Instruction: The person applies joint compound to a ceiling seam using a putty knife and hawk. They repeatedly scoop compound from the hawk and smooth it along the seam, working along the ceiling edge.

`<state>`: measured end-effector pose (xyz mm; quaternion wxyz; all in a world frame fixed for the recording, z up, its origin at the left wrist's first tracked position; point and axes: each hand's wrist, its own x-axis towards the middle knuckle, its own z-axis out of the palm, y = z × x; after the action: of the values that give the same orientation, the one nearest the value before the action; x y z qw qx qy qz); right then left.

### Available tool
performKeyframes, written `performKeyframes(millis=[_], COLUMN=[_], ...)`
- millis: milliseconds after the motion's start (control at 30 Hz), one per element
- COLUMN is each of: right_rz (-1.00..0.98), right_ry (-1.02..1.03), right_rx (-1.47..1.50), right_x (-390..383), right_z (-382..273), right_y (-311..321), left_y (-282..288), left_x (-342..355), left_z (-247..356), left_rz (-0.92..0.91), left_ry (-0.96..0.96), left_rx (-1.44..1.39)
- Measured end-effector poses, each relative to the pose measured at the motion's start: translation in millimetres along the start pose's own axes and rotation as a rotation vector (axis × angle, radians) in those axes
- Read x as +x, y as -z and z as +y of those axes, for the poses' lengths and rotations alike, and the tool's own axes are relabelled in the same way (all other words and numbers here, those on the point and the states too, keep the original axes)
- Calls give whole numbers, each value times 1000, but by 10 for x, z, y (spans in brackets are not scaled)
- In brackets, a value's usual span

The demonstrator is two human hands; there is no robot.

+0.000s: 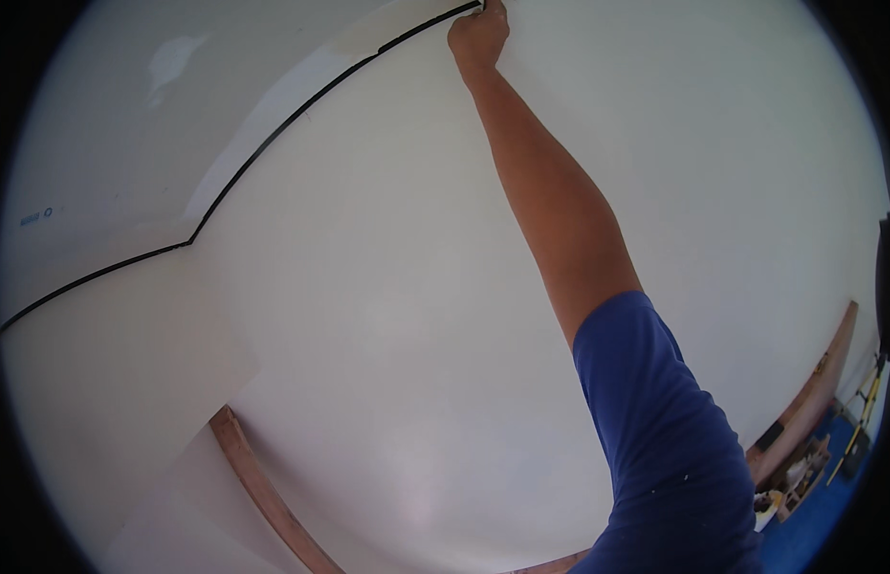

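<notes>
My right arm in a blue sleeve (660,430) stretches up across a white wall (397,249). At the top edge of the head view, my right hand (479,38) is closed, its fingers curled and partly cut off by the frame. A small pale bit shows by the fingertips, too little to name. The hand touches or nearly touches the end of a black strip (316,99). This strip runs along the joint of wall and ceiling, bends at the corner, and continues left. My left hand is out of view.
Overhead is a whitish ceiling (110,124) with pale patches. A brown wooden trim piece (263,488) stands out at the lower left. Lower right, a long wooden board (808,407), a yellow pole (851,445) and assorted items lie near a blue floor (813,536).
</notes>
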<state>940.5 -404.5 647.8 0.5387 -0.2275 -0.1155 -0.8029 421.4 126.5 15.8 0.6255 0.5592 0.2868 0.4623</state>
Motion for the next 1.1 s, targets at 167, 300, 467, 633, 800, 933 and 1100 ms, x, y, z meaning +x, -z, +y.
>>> performKeyframes(millis=[167,300,467,633,800,933,1100], right_rz=[-5,3,-99,-138,-439,-425,-167], right_ry=[55,37,-56,-83,-164,-151,-92], right_rx=[64,151,184,245,320,446,226], right_x=[-669,-1440,-2166,-2545,-2615,-2440,-1231], right_z=[-284,-628,-1030,-1369,-1462,-1349,-576], right_y=[-308,-661,-1003,-1119,-600,3,289], left_y=[19,100,141,114,-55,-322,-681], left_x=[-295,-324,-726,-1032,-660,-402,-359], left_z=[175,151,312,435,164,119,229], left_rz=[-8,141,195,105,-6,-156,-149], left_ry=[-99,-138,-272,-362,-293,-177,51], left_rx=[191,624,603,483,222,389,308])
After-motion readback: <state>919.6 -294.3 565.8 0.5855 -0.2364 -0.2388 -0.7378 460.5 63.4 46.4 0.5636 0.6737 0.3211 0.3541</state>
